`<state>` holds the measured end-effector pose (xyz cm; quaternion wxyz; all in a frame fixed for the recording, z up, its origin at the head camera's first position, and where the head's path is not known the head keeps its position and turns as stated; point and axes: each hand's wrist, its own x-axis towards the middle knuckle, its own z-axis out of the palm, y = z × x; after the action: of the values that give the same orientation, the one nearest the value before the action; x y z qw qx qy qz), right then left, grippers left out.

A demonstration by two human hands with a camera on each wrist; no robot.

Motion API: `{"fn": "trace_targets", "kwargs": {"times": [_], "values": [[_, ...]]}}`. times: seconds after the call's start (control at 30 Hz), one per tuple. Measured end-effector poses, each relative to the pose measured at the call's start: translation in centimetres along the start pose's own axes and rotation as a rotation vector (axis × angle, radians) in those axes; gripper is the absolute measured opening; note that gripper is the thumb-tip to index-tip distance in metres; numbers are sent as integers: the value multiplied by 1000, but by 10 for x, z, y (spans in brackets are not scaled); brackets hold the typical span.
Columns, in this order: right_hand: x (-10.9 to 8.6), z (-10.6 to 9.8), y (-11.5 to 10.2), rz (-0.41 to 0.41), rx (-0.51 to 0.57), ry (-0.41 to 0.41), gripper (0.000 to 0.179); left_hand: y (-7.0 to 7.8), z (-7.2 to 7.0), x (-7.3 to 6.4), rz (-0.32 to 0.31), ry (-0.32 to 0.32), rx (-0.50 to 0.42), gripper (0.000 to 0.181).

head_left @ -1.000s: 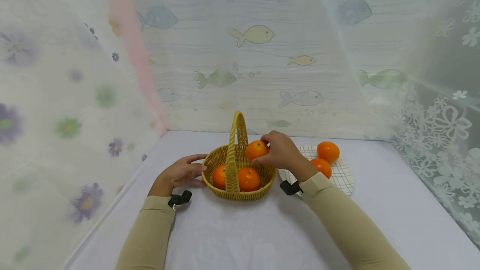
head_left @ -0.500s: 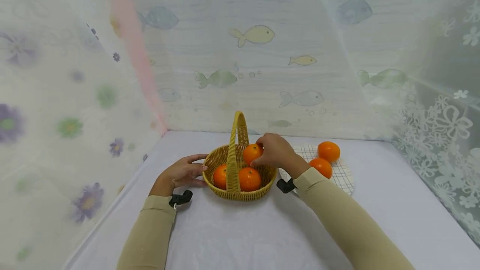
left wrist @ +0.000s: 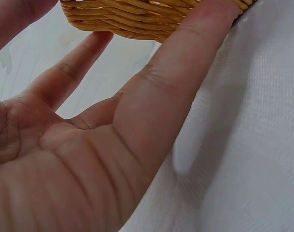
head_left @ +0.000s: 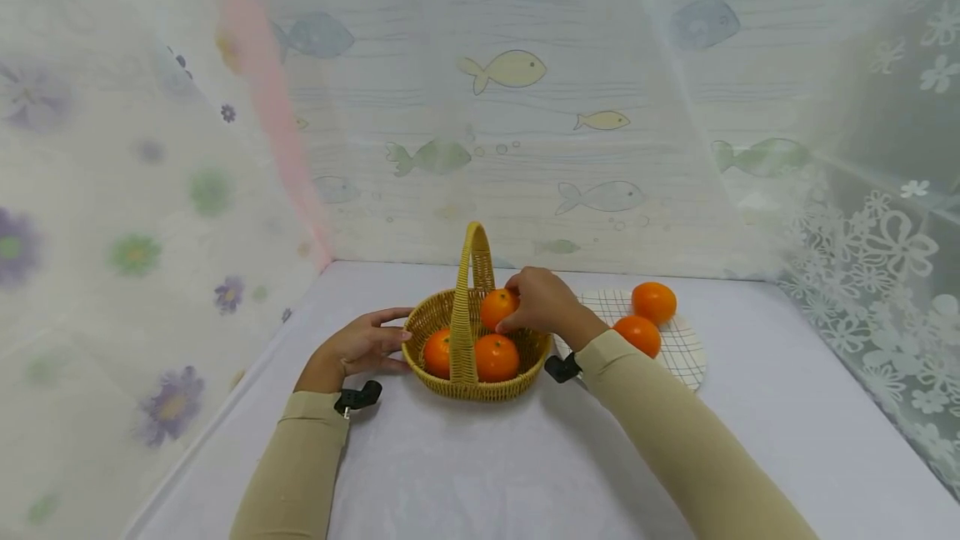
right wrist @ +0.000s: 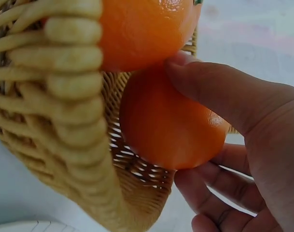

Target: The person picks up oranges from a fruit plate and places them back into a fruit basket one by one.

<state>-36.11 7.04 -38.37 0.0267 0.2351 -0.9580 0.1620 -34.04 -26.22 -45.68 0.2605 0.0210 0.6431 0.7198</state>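
Observation:
A yellow woven basket [head_left: 450,387] with a tall arched handle stands on the table. In it lie a left orange [head_left: 437,353] and a front orange [head_left: 497,358]. My right hand [head_left: 547,303] holds another orange [head_left: 497,310] between thumb and fingers, inside the basket at its back right. In the right wrist view this held orange [right wrist: 173,123] sits under the thumb, against or very near the front orange [right wrist: 144,31]. My left hand [head_left: 362,347] touches the basket's left end with extended fingers; in the left wrist view its fingertips meet the woven wall [left wrist: 132,19].
A round white plate [head_left: 686,357] with a dark grid pattern lies right of the basket, partly behind the right forearm. It bears a back orange [head_left: 654,302] and a nearer orange [head_left: 638,336]. A white cloth covers the table [head_left: 450,473]. Patterned curtains hang behind and on both sides.
My right hand has moved left and slightly down with its orange, deeper into the basket behind the front orange. The left hand and the basket have stayed put.

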Motion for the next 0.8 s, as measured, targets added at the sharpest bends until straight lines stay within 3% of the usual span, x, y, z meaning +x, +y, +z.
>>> {"fn": "trace_targets", "kwargs": {"times": [0.8], "values": [[10,14,-12,1,-77,-65,52,-1,-1,2,2,13,3,61]]}}
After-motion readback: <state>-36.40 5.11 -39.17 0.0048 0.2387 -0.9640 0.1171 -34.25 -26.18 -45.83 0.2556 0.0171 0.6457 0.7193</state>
